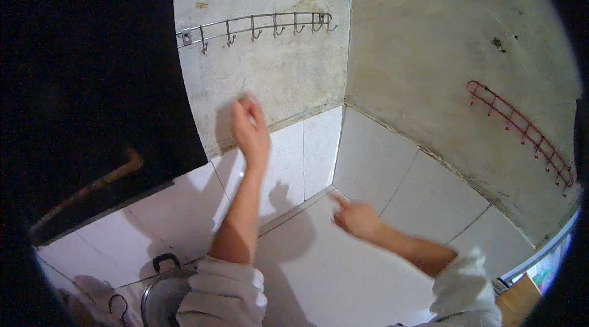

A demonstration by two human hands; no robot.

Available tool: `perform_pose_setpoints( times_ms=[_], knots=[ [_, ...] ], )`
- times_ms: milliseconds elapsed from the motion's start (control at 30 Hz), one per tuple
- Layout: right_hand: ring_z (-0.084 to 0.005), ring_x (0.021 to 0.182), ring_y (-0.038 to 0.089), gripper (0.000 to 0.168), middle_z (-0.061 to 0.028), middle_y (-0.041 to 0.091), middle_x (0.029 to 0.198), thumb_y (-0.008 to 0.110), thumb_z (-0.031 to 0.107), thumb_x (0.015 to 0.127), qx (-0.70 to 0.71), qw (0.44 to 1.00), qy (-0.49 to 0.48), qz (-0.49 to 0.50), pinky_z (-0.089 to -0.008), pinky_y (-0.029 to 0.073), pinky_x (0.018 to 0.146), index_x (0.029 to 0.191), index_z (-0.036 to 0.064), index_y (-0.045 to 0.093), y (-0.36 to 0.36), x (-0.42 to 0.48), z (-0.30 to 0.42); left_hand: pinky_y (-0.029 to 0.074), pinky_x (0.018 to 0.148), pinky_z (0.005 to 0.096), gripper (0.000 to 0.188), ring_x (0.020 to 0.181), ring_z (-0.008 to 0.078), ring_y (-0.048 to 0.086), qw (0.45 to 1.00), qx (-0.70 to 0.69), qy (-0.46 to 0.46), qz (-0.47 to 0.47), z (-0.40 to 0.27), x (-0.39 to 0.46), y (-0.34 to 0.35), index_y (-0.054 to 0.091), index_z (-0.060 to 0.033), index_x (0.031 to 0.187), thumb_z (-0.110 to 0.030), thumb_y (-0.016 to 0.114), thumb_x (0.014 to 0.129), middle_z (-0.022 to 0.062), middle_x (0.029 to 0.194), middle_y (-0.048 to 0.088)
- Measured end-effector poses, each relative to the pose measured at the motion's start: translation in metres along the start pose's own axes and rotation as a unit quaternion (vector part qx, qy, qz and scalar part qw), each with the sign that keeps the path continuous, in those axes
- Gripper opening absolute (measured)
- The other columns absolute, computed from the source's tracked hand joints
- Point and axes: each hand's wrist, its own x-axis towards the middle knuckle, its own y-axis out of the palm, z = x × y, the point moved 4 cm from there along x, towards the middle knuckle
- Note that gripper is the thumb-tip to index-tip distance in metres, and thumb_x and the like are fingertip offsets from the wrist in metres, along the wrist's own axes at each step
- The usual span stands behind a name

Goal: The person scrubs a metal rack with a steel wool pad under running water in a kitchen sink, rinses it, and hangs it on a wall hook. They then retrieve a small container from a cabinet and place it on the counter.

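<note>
My left hand [250, 127] is raised in front of the plaster wall, just above the white wall tiles [285, 156]. Its fingers are curled together, and whether something small sits between them cannot be told. Lower and to the right, my right hand [356, 219] is over the corner of the pale tiled counter [349, 272], with its index finger stretched towards the corner and the other fingers bent. Nothing shows in it. A metal hook rail [262, 21] is fixed to the wall above my left hand.
A red hook rail [520, 129] hangs on the right wall. A lidded metal pot [165, 295] with a black handle stands at the lower left, near a black hook [118, 306]. A dark opening [92, 74] fills the upper left. A cardboard piece [520, 301] lies at the lower right.
</note>
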Motion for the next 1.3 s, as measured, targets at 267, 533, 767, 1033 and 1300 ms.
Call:
perform_pose_setpoints(
  times_ms=[267,533,767,1033,1300],
  knots=[
    [-0.029,0.101,0.054,0.043,-0.0121,0.055,0.114,0.038,0.036,0.09,0.838,0.342,0.376,-0.199,-0.0408,0.041,0.089,0.116,0.004,0.049,0.108,-0.281,0.042,0.042,0.064,0.0342,0.036,0.07,0.0161,0.052,0.727,-0.29,-0.41,0.469,-0.194,-0.431,-0.023,0.056,-0.0018,0.083,-0.038,0.055,0.086,0.0068,0.072,0.056],
    [-0.0249,0.1,0.053,0.042,-0.0043,0.059,0.102,0.047,0.051,0.084,0.889,0.178,0.223,-0.359,-0.0378,0.041,0.089,0.096,0.013,0.059,0.055,-0.438,0.095,0.044,0.073,0.0278,0.028,0.086,0.0206,0.06,0.551,-0.361,-0.209,0.723,-0.366,-0.526,-0.104,0.054,-0.0026,0.103,-0.025,0.055,0.085,0.0131,0.097,0.06],
    [-0.0289,0.1,0.054,0.054,-0.0114,0.062,0.1,0.043,0.056,0.085,0.885,0.199,0.27,-0.322,-0.0401,0.041,0.091,0.101,0.008,0.06,0.052,-0.563,0.166,0.043,0.058,0.0312,0.037,0.06,0.0183,0.053,0.771,-0.338,-0.11,0.529,-0.45,-0.558,-0.244,0.047,-0.004,0.115,-0.015,0.057,0.081,0.0067,0.081,0.053],
    [-0.0243,0.1,0.056,0.05,-0.0141,0.06,0.107,0.035,0.044,0.091,0.846,0.413,0.304,-0.149,-0.0369,0.04,0.092,0.111,0.002,0.052,0.049,-0.592,0.225,0.05,0.064,0.0316,0.047,0.069,0.0174,0.061,0.685,-0.146,-0.15,0.698,-0.39,-0.592,-0.378,0.045,-0.0113,0.126,-0.016,0.057,0.081,0.0097,0.083,0.062],
    [-0.0152,0.086,0.059,0.029,-0.0102,0.06,0.102,0.046,0.02,0.093,0.809,0.509,0.291,-0.042,-0.0277,0.046,0.08,0.111,-0.001,0.053,0.093,-0.695,0.295,0.047,0.066,0.0288,0.043,0.074,0.017,0.061,0.442,-0.044,-0.222,0.868,-0.38,-0.607,-0.456,0.05,-0.0041,0.118,-0.024,0.06,0.082,0.008,0.086,0.064]
  ],
)
